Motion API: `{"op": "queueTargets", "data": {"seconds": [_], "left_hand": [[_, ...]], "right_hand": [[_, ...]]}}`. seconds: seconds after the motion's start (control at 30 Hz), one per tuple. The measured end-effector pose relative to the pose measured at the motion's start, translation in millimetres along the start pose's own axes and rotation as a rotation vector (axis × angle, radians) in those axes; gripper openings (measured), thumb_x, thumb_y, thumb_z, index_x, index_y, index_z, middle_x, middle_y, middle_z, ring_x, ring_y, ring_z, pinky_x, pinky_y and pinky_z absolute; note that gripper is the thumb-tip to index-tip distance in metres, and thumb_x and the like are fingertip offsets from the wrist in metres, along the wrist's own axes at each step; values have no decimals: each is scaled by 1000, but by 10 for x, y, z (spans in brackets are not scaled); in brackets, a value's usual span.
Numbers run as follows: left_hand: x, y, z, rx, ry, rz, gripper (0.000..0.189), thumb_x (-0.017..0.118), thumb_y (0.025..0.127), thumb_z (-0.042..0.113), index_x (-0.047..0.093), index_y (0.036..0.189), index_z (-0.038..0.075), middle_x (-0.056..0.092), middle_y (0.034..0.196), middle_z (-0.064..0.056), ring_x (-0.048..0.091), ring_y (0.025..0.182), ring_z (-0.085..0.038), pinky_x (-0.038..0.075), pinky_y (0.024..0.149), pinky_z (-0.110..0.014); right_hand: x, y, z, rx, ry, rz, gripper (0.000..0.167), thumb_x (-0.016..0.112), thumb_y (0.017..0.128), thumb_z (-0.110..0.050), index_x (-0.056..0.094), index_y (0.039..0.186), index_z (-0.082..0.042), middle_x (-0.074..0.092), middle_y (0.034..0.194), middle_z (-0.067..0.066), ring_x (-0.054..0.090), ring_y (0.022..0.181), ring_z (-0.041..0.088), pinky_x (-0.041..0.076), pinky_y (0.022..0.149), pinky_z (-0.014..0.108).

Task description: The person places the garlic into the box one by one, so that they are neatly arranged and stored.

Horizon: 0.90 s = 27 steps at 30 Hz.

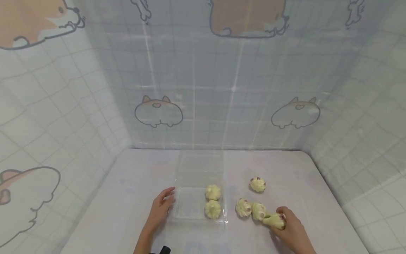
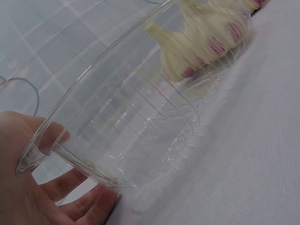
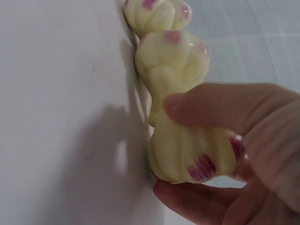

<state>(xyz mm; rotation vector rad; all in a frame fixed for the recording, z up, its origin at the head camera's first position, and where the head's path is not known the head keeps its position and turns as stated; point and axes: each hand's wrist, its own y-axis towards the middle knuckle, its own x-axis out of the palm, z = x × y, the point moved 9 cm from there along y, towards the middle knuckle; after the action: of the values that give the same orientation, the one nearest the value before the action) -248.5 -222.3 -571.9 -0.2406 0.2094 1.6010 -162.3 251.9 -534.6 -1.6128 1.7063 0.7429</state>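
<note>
On a white cloth-covered surface [image 1: 120,201] lies an open, clear plastic rectangular box [image 1: 190,203]. The left hand [image 1: 161,206] touches its left edge, fingers loosely extended. The right hand [image 1: 292,228] pinches a cream, purple-marked garlic bulb [image 1: 274,221], rightmost of three in a row beside the box; another bulb [image 1: 258,184] lies behind them, and two bulbs [image 1: 213,209] sit in the box's right side.
</note>
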Motion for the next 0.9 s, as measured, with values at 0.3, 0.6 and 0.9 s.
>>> {"op": "queueTargets", "data": {"seconds": [0.3,0.6,0.9], "left_hand": [[11,-24,111,-14,-18,-28,36,57,99,14,56,135,8,53,133,-18,58,113,-34,54,85,-40],[16,25,-22,-62,-73,14,35,54,101,18,56,135,13,47,144,-12,48,128,-34,48,96,-43],[17,13,-24,-58,-145,26,35,55,99,13,57,135,10,50,141,-9,44,131,-27,49,95,-33]], "right_hand": [[-116,10,-46,-37,28,146,31,80,78,-15,68,106,-8,54,113,16,56,90,27,46,72,40],[-367,-55,-177,-155,128,509,28,86,73,-8,73,97,-8,67,108,8,64,94,27,42,72,5],[-417,-76,-408,-273,299,677,28,87,67,2,75,92,-3,73,91,8,60,91,-8,44,80,5]]}}
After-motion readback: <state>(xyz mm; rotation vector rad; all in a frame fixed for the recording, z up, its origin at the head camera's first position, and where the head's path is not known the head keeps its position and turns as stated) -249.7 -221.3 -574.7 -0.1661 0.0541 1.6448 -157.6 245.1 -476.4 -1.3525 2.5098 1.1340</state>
